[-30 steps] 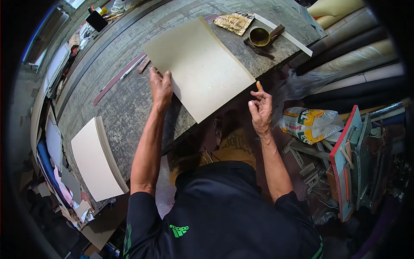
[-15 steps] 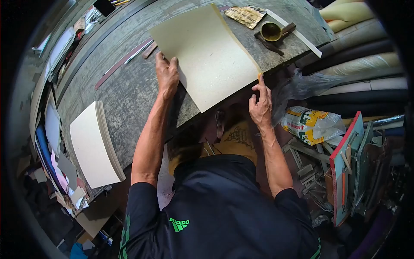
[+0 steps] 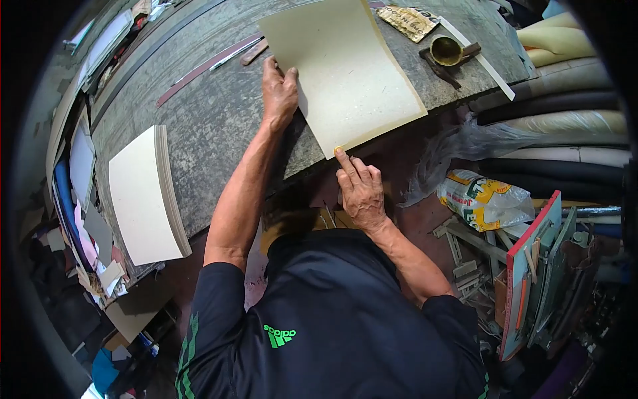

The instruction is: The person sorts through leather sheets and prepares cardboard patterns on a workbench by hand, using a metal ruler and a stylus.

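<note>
A large cream board (image 3: 352, 73) lies on the worn grey table (image 3: 219, 120), its near edge reaching past the table's edge. My left hand (image 3: 279, 93) grips the board's left edge, thumb on top. At the near left corner, the extended index finger of my right hand (image 3: 361, 189) touches the board; its other fingers are partly bent and hold nothing. Yellowish glue shows at that fingertip and as a darker strip along the board's right and near edges. Right of the board, a small round pot (image 3: 446, 51) of glue sits in a dark holder.
A stack of cream boards (image 3: 146, 199) lies at the table's left. A crumpled packet (image 3: 409, 23) and a white strip (image 3: 478, 60) lie at the back right. Rolls of material (image 3: 565, 123), a plastic bag (image 3: 485, 199) and a red-edged panel (image 3: 528, 272) stand right.
My right hand has moved left along the board's near edge, from the right corner to the left corner. A darker strip now shows along that edge. My left hand still grips the left edge.
</note>
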{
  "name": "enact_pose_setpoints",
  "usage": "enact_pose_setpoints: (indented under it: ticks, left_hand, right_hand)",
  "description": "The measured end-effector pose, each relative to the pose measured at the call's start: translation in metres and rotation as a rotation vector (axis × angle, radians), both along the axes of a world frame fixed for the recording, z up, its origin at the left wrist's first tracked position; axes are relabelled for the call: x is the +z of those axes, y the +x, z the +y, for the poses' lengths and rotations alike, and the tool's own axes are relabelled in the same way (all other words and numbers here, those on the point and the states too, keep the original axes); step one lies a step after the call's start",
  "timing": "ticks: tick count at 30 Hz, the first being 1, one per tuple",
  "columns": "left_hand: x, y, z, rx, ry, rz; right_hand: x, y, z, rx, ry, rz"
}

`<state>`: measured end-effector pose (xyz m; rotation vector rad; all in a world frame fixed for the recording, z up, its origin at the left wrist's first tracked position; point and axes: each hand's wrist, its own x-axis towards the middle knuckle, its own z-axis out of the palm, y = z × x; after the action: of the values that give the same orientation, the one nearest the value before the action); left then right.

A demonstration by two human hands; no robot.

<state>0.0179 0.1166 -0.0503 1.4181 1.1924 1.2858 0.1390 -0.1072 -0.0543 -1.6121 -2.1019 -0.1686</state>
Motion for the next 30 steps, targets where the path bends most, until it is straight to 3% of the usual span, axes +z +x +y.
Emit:
enact_pose_setpoints:
  ticks: [4,6,8,9,10,11,12,14,15,18,19,21,26,28,30]
  left_hand:
    - [-0.004,-0.003,0.004,-0.014,0.058,-0.027]
    - [-0.006,-0.003,0.005,0.02,0.063,0.079]
    - [-0.003,0.0,0.004,-0.01,0.038,-0.029]
    - [0.003,-0.004,0.0,-0.046,-0.053,-0.235]
    - [0.011,-0.007,-0.007,-0.087,-0.144,-0.435]
    - [0.023,-0.01,-0.016,-0.087,-0.178,-0.541]
    - [0.038,-0.014,-0.027,-0.092,-0.211,-0.647]
    - [0.055,-0.027,-0.047,-0.047,-0.154,-0.721]
    - [0.057,-0.041,-0.052,-0.01,-0.136,-0.696]
    - [0.079,-0.072,-0.083,0.033,-0.17,-0.668]
    - [0.077,-0.079,-0.098,0.042,-0.232,-0.645]
    - [0.068,-0.087,-0.126,0.054,-0.294,-0.624]
    - [0.028,-0.12,-0.151,0.171,-0.2,-0.541]
    - [0.028,-0.145,-0.143,0.145,-0.111,-0.571]
    - [0.037,-0.176,-0.123,0.031,-0.158,-0.651]
  right_hand:
    - [0.007,-0.01,-0.003,0.072,-0.036,-0.038]
    - [0.022,-0.006,-0.005,0.088,-0.042,-0.006]
    - [0.048,0.011,-0.008,0.197,-0.238,0.95]
    - [0.064,0.029,-0.008,0.185,-0.197,1.021]
    - [0.077,0.045,-0.007,0.167,-0.15,1.276]
    - [0.088,0.075,0.0,0.149,-0.083,1.213]
    - [0.096,0.101,0.009,-0.018,-0.014,1.093]
    - [0.094,0.16,0.035,-0.272,0.105,0.666]
    - [0.1,0.172,0.048,-0.336,0.071,0.643]
    - [0.097,0.203,0.09,-0.26,-0.091,0.388]
    - [0.095,0.209,0.104,-0.259,-0.084,0.383]
    - [0.089,0.217,0.128,-0.176,-0.219,0.135]
    - [0.069,0.222,0.16,-0.121,-0.291,0.002]
    - [0.084,0.206,0.157,-0.174,-0.386,0.089]
    - [0.078,0.207,0.156,-0.146,-0.318,0.167]
